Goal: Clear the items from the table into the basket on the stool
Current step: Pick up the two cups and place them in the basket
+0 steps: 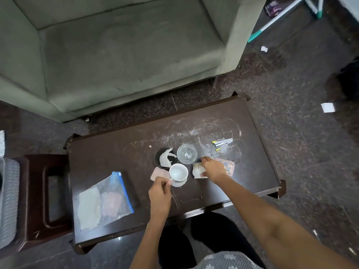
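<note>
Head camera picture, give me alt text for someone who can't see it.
Seen from above, a person's left hand holds a white mug by its handle over a dark table, while the right hand grips a second cup. A glass, a zip bag and a stapler also lie there.

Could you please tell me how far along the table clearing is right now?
Early. Nothing visibly done: the basket is mostly out of frame. In hand: left hand holds the white mug; right hand grips a second cup. Left: glass, zip bag, stapler.
</note>
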A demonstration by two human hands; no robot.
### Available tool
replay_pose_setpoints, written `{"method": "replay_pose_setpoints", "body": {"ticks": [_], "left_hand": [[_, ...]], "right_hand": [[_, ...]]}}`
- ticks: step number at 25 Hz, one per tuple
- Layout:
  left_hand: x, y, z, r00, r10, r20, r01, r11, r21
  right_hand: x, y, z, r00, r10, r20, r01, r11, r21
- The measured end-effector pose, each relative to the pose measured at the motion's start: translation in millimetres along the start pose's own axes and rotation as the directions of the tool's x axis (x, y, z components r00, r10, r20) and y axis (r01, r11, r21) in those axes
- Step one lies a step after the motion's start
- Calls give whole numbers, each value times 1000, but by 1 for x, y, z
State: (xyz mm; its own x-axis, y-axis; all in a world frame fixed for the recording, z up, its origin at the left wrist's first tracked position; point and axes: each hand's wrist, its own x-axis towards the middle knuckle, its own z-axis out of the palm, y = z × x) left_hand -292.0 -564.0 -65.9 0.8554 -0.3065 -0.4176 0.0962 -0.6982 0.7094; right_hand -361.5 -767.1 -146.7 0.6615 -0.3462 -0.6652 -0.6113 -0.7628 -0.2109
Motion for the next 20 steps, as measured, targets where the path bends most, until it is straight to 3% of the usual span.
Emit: {"method": "replay_pose_setpoints", "body": {"ticks": [6, 8, 11, 14, 17, 20], "left_hand": [[-5, -10, 1, 998, -62, 5, 62, 996, -68], [-12, -8, -7, 998, -67, -1, 67, 994, -85], [-25, -5, -30, 999, -34, -6, 34, 995, -95], [-37, 0, -59, 999, 45, 10, -43, 995, -95], [-44, 2, -91, 991, 135, 17, -135, 991, -21], [-51, 8, -121, 995, 67, 77, -60, 993, -97]], "right_hand": [[-9, 0, 26, 999, -31, -12, 32, 998, 58], [-27, 1, 26, 995, -93, -39, 91, 995, -49], [-68, -9, 12, 973, -173, -151, 164, 984, -71], [-112, -37, -8, 898, -277, -341, 289, 957, -17], [-154, -81, -35, 776, -368, -513, 402, 914, -48], [-185, -126, -59, 681, -413, -604, 466, 881, -77]]}}
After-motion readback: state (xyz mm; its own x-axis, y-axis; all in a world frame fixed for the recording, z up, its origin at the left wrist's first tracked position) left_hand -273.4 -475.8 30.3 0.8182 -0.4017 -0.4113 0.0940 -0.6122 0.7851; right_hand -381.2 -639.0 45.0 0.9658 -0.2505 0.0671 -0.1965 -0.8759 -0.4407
